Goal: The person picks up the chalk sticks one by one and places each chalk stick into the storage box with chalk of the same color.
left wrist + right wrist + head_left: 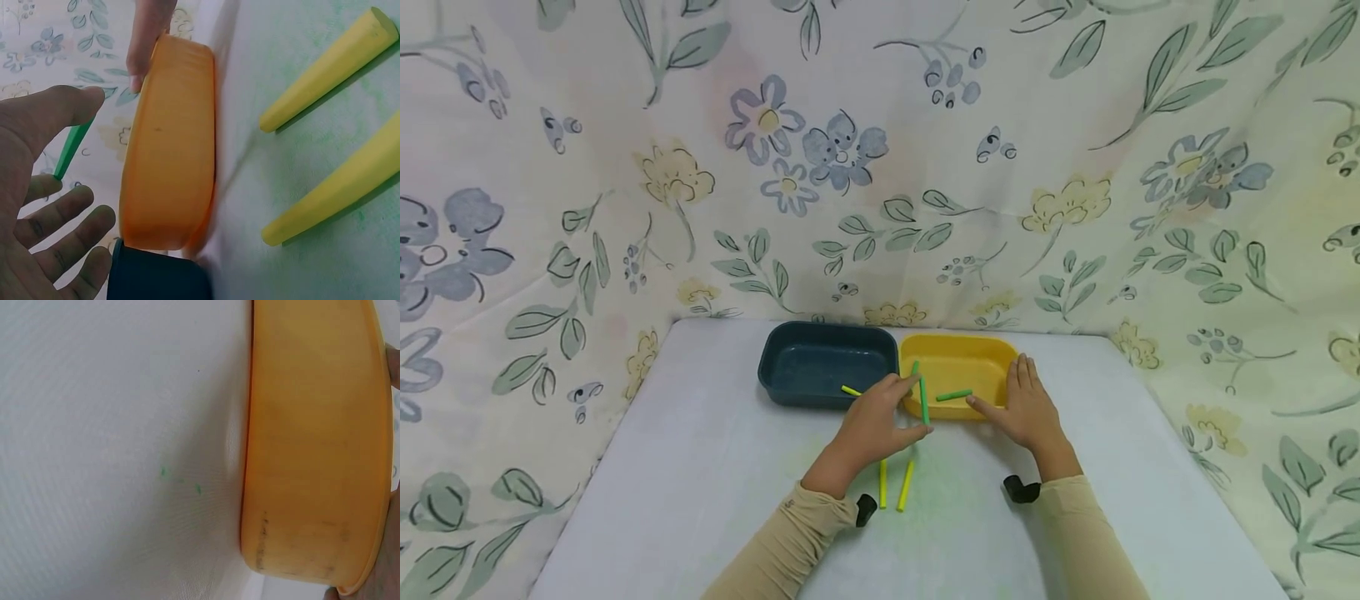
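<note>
In the head view, my left hand pinches a green chalk stick between thumb and forefinger, at the front left of the yellow bin. The left wrist view shows that green chalk stick held at its two ends, the other fingers spread. My right hand touches the bin's front right corner, its fingers straight along the right side and its thumb at the front rim. Inside this bin lies a green chalk stick; another green piece shows at its left, partly hidden.
A dark blue bin stands against the yellow one's left side, with a yellow chalk stick in it, partly covered by my left hand. Two yellow chalk sticks lie on the white tabletop. Behind hangs a floral cloth.
</note>
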The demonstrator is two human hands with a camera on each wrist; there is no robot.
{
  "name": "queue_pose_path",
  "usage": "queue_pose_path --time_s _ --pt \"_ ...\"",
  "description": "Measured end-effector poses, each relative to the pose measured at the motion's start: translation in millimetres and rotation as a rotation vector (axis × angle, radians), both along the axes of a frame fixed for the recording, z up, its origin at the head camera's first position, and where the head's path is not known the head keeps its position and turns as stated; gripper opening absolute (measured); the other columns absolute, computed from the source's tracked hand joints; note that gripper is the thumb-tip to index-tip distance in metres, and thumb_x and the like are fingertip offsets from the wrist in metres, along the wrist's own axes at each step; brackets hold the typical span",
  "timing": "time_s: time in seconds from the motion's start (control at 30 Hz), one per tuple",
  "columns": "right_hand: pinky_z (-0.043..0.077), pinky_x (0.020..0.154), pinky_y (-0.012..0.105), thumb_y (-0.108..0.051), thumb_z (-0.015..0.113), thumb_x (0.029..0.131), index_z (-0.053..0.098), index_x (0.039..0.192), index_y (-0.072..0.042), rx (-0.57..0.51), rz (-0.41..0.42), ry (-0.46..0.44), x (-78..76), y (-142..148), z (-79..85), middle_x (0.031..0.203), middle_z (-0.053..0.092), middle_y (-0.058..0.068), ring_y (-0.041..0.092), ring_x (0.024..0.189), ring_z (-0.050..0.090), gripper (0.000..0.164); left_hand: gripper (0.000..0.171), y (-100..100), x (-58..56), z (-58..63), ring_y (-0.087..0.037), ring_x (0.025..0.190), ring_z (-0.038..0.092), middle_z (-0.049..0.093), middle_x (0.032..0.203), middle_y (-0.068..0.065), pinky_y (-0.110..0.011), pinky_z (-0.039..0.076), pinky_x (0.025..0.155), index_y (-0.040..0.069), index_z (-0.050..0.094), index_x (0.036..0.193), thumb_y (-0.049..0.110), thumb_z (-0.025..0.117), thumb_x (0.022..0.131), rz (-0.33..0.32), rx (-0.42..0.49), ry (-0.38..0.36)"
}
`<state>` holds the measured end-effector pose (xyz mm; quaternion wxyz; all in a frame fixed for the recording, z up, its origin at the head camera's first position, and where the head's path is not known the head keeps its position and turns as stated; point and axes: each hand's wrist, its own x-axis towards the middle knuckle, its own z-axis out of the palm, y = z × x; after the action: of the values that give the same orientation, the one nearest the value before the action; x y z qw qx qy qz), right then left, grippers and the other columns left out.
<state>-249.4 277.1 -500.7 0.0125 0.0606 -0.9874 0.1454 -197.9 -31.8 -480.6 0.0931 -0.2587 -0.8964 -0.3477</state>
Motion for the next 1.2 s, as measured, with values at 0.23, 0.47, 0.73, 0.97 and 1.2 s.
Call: queue_pose_path --time_s 0.23,0.47,0.73,0.97,1.2 --pt "0.016 0.131 0.065 -0.084 0.049 0.093 0.005 0.165 0.013 0.007 0.003 0.007 0.4 0 0.7 0.176 -0.001 0.031 0.049 0.164 0.002 0.129 0.083 3 -1.4 1.5 -0.015 0.091 0.061 0.066 0.123 -0.006 -0.027 0.051 0.074 0.012 0.051 0.159 0.046 0.084 0.091 0.005 -0.008 -0.015" --pt "0.016 0.131 0.065 -0.083 0.051 0.094 0.007 0.164 0.015 0.013 0.006 0.012 0.2 -1 2.5 0.175 -0.001 0.031 0.049 0.164 0.002 0.128 0.083 6 -5.0 7.8 -0.013 0.086 0.058 0.067 0.122 -0.009 -0.026 0.050 0.070 0.009 0.048 0.160 0.043 0.083 0.093 0.002 -0.002 -0.037" --pt "0.015 0.131 0.064 -0.083 0.050 0.093 0.007 0.164 0.015 0.010 0.005 0.010 1.2 -1 1.4 0.175 -0.001 0.031 0.049 0.164 0.002 0.128 0.073 9 -11.7 10.0 -0.016 0.083 0.062 0.067 0.118 -0.007 -0.023 0.050 0.068 0.012 0.054 0.157 0.038 0.082 0.095 0.008 0.022 -0.034" --pt "0.015 0.131 0.064 -0.084 0.049 0.094 0.007 0.164 0.014 0.015 0.003 0.009 0.3 -1 -0.1 0.175 -0.002 0.031 0.049 0.164 0.001 0.128 0.022 13 -13.5 11.5 -0.014 0.079 0.062 0.068 0.106 -0.004 -0.023 0.050 0.068 0.012 0.081 0.112 0.030 0.077 0.100 0.033 0.061 0.027" --pt "0.015 0.131 0.064 -0.083 0.050 0.094 0.006 0.164 0.014 0.013 0.005 0.013 0.0 0 0.4 0.175 -0.001 0.031 0.049 0.164 0.001 0.128 0.023 10 -11.4 10.6 -0.021 0.087 0.071 0.067 0.108 -0.004 -0.024 0.056 0.073 0.011 0.080 0.112 0.029 0.078 0.099 0.018 0.086 0.009"
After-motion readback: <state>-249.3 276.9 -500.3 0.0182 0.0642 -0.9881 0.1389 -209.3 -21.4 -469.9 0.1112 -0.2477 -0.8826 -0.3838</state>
